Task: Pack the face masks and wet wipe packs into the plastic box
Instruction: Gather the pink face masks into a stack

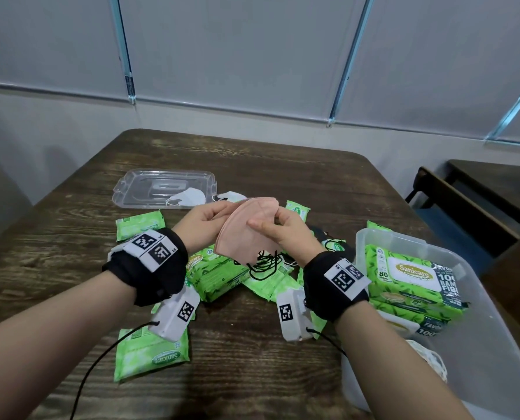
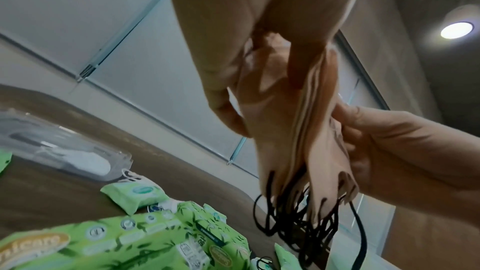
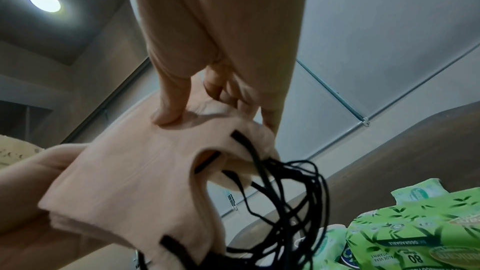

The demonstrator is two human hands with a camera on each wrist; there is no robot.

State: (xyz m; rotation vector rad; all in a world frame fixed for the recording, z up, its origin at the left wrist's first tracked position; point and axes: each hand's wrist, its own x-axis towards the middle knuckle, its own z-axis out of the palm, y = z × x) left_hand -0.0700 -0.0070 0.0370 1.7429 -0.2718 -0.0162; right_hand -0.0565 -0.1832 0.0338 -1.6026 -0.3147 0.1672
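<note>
Both hands hold a stack of peach face masks (image 1: 246,228) with black ear loops (image 1: 263,265) above the table's middle. My left hand (image 1: 205,218) pinches the stack's left edge; my right hand (image 1: 278,230) grips its right side, thumb on the front. In the wrist views the peach masks (image 2: 298,122) (image 3: 135,176) hang between the fingers, loops dangling. The clear plastic box (image 1: 476,338) stands at the right front with large green wipe packs (image 1: 413,280) inside. Several green wipe packs (image 1: 151,356) lie on the table under my hands. Two white masks (image 1: 189,197) lie further back.
The box's clear lid (image 1: 149,189) lies at the back left of the wooden table (image 1: 252,165), one white mask resting on it. A black mask (image 1: 322,234) lies behind my right hand. A dark bench (image 1: 464,201) stands off the table's right side.
</note>
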